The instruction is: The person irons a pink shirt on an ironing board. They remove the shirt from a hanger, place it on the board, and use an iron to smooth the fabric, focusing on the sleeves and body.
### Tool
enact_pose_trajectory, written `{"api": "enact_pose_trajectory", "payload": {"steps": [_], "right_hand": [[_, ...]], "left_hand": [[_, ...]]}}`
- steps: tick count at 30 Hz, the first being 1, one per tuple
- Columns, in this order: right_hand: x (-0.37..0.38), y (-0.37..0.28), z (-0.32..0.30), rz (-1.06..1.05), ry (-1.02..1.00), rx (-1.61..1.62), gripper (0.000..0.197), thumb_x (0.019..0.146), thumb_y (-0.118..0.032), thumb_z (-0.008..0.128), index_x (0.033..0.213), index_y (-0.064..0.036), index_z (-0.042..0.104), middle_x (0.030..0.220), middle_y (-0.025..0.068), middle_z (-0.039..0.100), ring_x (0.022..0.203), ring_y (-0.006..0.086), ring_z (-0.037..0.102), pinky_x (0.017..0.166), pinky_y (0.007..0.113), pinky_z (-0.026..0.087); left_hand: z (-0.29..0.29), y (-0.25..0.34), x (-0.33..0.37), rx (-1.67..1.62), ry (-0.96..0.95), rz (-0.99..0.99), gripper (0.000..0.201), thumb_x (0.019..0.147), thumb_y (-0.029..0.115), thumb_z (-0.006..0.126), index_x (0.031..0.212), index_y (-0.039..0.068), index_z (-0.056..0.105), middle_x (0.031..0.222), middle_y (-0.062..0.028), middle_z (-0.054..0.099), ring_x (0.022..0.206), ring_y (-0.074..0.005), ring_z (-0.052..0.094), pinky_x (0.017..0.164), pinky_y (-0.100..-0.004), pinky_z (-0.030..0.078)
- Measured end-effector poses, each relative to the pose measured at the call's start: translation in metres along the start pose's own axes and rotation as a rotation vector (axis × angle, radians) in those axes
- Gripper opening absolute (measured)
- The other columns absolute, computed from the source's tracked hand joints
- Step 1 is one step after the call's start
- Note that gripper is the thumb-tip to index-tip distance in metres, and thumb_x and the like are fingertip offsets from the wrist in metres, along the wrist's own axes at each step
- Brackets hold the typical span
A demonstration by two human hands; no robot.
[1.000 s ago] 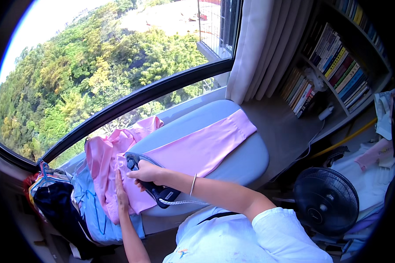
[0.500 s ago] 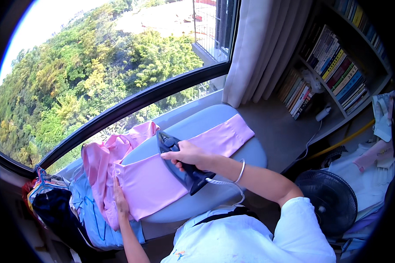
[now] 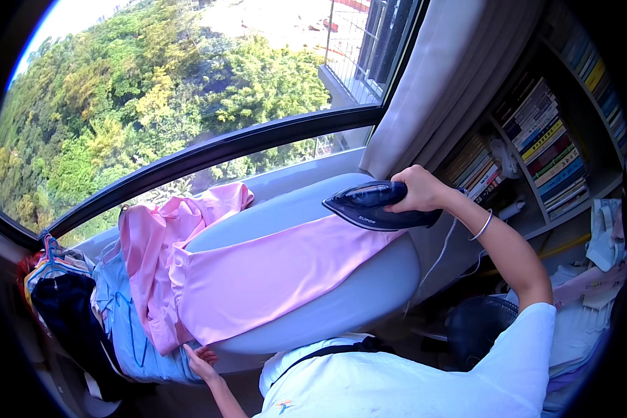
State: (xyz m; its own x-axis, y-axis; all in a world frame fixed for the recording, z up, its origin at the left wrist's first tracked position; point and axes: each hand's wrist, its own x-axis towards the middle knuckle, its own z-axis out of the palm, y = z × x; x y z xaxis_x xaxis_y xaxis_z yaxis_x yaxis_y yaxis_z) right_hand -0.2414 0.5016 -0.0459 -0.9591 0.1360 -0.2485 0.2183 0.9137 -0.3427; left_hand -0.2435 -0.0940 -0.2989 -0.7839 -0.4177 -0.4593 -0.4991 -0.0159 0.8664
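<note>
A dark blue iron [image 3: 359, 205] is in my right hand [image 3: 425, 191], closed round its handle. Its pointed tip faces left, and it is over the far right end of a pink sleeve. The sleeve belongs to a pink garment [image 3: 258, 285] and runs flat across a light blue ironing board [image 3: 327, 306]. The rest of the garment lies bunched at the board's left end. Below the garment's lower left edge is my left hand [image 3: 202, 362], its fingers apart and nothing seen in it. The iron's underside is hidden.
Clothes on hangers [image 3: 66, 292] and light blue cloth [image 3: 122, 320] hang left of the board. A large window [image 3: 188, 157] runs behind it. A grey curtain [image 3: 425, 90], a bookshelf [image 3: 536, 139], a black fan [image 3: 477, 331] and piled clothes [image 3: 585, 327] are on the right. The iron's cord [image 3: 439, 254] hangs down.
My right hand has carried the iron from the garment's middle to the sleeve's right end, turning it so its tip points left. My left hand has come off the cloth and moved toward me.
</note>
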Motion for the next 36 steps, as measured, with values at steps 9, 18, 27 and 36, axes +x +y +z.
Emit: {"api": "enact_pose_trajectory", "payload": {"steps": [9,18,27,36], "right_hand": [[0.021,0.025,0.022,-0.209,-0.061,0.086,0.037,0.066,-0.026,0.078,0.086,0.0034,0.069,0.077,0.0210,0.066,0.072,0.0331,0.065,0.076,0.035,0.052],[0.027,0.005,0.023,-0.245,-0.111,-0.078,0.035,0.071,-0.029,0.080,0.088,0.0009,0.071,0.080,0.0186,0.068,0.072,0.0293,0.064,0.078,0.033,0.054],[0.027,0.008,0.025,-0.213,-0.130,-0.109,0.040,0.071,-0.034,0.080,0.086,0.0018,0.070,0.077,0.0184,0.067,0.069,0.0287,0.064,0.075,0.033,0.054],[0.030,-0.004,0.024,-0.227,-0.187,-0.204,0.040,0.071,-0.035,0.079,0.086,0.0009,0.070,0.078,0.0184,0.067,0.070,0.0298,0.065,0.076,0.034,0.054]], "left_hand": [[0.033,0.020,-0.033,-0.909,-0.514,-0.288,0.081,0.078,0.066,0.062,0.129,0.003,0.050,0.127,-0.0095,0.056,0.120,-0.0272,0.049,0.103,-0.0456,0.037],[0.002,-0.006,0.076,-1.121,-0.254,-0.203,0.049,0.098,0.034,0.051,0.134,0.002,0.047,0.135,-0.0119,0.052,0.123,-0.0276,0.049,0.107,-0.0465,0.036],[-0.015,0.010,0.075,-1.224,-0.168,-0.174,0.050,0.102,0.033,0.040,0.139,-0.001,0.039,0.140,-0.0163,0.046,0.128,-0.0301,0.044,0.112,-0.0467,0.030],[-0.021,0.004,0.087,-1.227,-0.055,-0.136,0.054,0.102,0.037,0.036,0.141,-0.001,0.035,0.142,-0.0164,0.044,0.129,-0.0316,0.042,0.111,-0.0486,0.031]]}}
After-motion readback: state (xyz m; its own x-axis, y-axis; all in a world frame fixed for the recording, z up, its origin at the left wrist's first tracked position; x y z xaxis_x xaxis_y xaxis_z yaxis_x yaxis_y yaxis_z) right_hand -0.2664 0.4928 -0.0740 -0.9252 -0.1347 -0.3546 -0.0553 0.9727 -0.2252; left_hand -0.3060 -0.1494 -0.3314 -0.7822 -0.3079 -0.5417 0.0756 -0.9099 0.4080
